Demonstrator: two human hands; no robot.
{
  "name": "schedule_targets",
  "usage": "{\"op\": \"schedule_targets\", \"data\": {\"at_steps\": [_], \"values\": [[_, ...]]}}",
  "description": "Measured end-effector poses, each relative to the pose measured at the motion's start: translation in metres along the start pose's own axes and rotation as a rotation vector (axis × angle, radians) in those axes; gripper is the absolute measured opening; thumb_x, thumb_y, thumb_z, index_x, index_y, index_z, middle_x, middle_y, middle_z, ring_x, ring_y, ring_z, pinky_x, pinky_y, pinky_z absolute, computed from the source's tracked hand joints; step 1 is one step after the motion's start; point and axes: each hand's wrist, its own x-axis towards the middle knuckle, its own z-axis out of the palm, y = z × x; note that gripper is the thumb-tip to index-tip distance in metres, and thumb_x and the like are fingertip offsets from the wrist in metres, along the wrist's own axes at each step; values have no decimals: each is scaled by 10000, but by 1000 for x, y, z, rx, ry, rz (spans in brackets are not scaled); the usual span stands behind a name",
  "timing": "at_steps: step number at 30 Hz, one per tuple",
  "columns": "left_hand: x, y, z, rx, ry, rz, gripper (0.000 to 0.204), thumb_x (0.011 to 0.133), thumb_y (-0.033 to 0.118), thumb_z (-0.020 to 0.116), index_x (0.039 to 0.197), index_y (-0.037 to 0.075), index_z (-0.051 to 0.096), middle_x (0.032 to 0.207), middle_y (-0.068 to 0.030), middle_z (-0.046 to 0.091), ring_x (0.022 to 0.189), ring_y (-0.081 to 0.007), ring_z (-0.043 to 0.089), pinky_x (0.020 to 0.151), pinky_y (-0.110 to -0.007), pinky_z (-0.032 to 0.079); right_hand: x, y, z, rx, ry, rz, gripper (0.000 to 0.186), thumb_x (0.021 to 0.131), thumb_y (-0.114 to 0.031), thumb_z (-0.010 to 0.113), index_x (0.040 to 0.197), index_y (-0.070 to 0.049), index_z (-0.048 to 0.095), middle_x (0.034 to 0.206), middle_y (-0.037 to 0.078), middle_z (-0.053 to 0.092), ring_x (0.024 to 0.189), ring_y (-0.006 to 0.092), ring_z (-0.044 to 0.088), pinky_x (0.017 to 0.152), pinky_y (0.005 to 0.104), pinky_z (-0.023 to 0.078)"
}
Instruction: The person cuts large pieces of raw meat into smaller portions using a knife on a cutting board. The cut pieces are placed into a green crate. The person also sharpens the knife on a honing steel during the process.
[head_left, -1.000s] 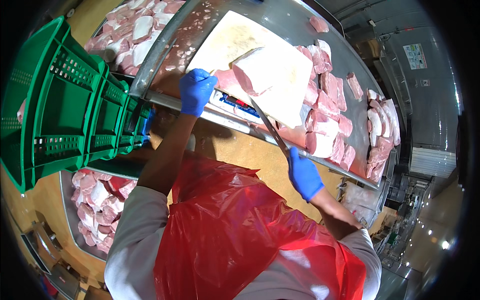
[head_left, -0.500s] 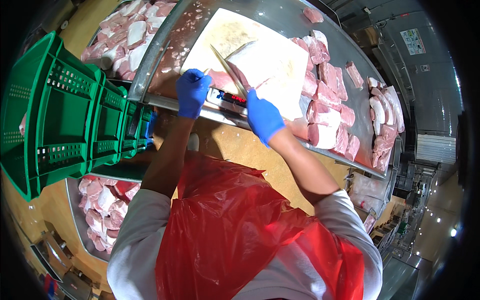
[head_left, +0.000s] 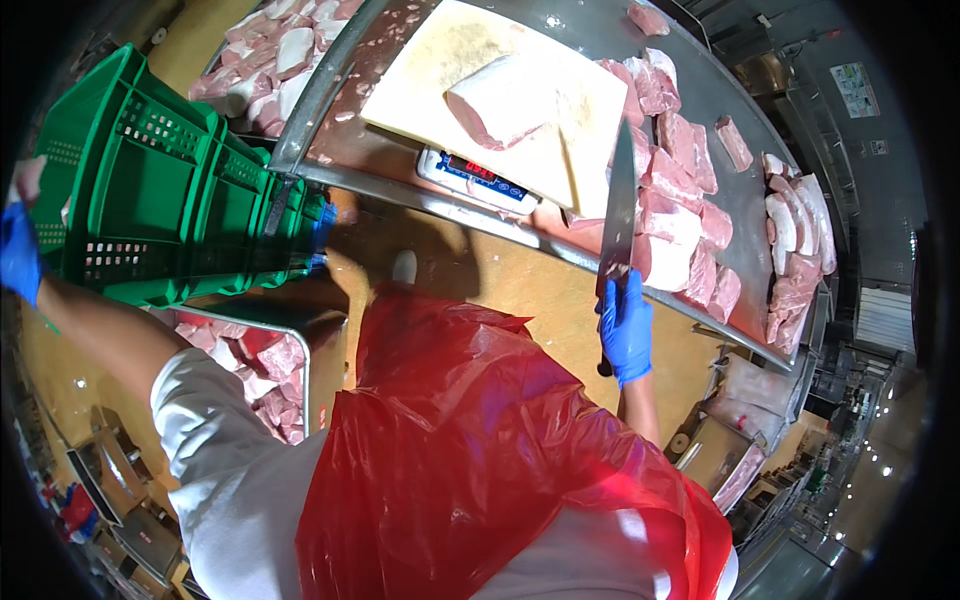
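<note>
Right hand (head_left: 626,325): it's gripping the knife (head_left: 620,205), fingers wrapped round the handle, just off the metal table (head_left: 715,90), blade pointing away from the body.
Left hand (head_left: 18,258): it's reaching far out sideways, arm nearly straight, fingers closed on a pink meat piece (head_left: 28,178) by the green crate (head_left: 155,195).
Meat block (head_left: 505,105): it's lying on the pale cutting board (head_left: 415,90), beyond and between the hands, touching neither.

Metal table (head_left: 702,88): digital scale (head_left: 480,184) partly under cutting board (head_left: 428,68); meat pieces (head_left: 672,180) clustered right.
</note>
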Motion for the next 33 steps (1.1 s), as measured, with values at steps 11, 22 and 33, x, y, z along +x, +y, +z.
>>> {"op": "schedule_targets", "data": {"at_steps": [11, 22, 33], "values": [[-146, 376, 155, -1238, -579, 504, 242, 936, 124, 656, 1149, 16, 693, 1020, -64, 717, 956, -146, 660, 873, -296, 527, 84, -45, -7, 881, 284, 7, 175, 1074, -208, 486, 1115, -41, 520, 772, 59, 607, 606, 129, 583, 512, 273, 481], [-255, 534, 250, -1484, -1238, 332, 332, 945, 246, 670, 1186, 22, 710, 1214, -112, 679, 1127, -203, 618, 1013, -341, 455, 145, 3, 83, 1229, 33, 144, 272, 1058, -200, 497, 1292, -71, 545, 1109, 48, 623, 1013, 181, 628, 904, 429, 563], [-303, 441, 209, -2315, -1573, -676, 644, 931, 115, 627, 1510, 35, 356, 1392, -143, 537, 1268, -260, 556, 1067, -414, 481, 161, -101, 79, 1125, -114, 51, 354, 1026, -243, 587, 1280, 2, 561, 1069, 25, 615, 880, 110, 580, 727, 244, 491]]}}
